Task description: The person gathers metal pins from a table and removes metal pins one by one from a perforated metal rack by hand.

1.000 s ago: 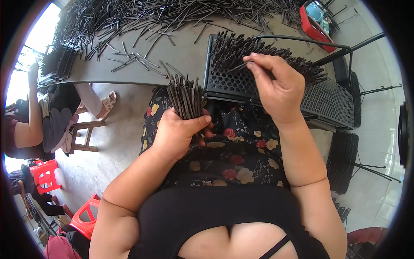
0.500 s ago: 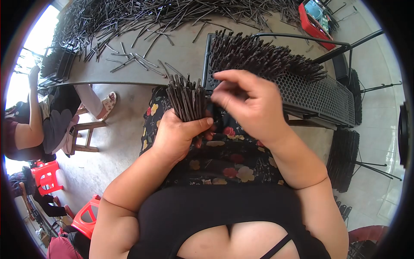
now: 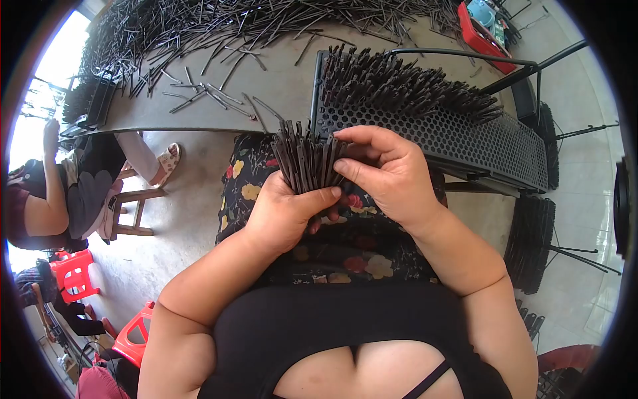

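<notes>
left of the perforated rack (image 3: 492,143), loose dark sticks (image 3: 199,88) lie on the table (image 3: 146,110). by the rack's near left corner, the left hand (image 3: 282,209) wraps a bundle of sticks (image 3: 302,156); a slackened grip could let it shed some. just in front of the rack, the right hand's (image 3: 395,176) narrowly parted fingers touch the bundle; whether they pinch a stick, i cannot tell. tight packing means a hasty tug could drag neighbours.
</notes>
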{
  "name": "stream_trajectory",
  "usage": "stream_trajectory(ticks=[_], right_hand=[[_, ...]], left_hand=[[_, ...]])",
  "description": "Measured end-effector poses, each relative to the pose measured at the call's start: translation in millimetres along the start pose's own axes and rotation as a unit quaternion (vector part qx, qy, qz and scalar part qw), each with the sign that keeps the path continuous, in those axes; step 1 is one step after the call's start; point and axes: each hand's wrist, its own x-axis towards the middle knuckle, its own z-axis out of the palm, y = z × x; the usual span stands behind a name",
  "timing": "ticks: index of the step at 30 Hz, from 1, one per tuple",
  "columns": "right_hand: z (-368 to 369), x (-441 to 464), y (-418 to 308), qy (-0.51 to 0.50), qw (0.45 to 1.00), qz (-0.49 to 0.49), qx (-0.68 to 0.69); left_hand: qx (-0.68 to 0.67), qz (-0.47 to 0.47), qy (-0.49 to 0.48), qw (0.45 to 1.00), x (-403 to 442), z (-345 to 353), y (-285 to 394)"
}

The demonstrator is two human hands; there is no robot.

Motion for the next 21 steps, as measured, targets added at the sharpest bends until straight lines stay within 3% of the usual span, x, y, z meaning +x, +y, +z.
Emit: stream_trajectory(ticks=[7,9,15,18,21], right_hand=[[-4,1,3,0.001,1.000,0.005,0.005],[-2,1,2,0.032,0.997,-0.025,0.061],[-8,-1,4,-0.027,0.999,0.008,-0.028],[-4,-1,4,0.027,0.999,-0.015,0.016],[-16,4,0,0.116,0.984,-0.119,0.065]], left_hand=[[0.042,0.002,0.014,0.999,0,1,-2],[0.057,0.011,0.030,0.998,1,1,-3],[0.067,0.015,0.056,0.996,2,-2,-13],[0.081,0.009,0.063,0.995,3,-3,-11],[0.091,0.005,0.066,0.994,4,-5,-10]])
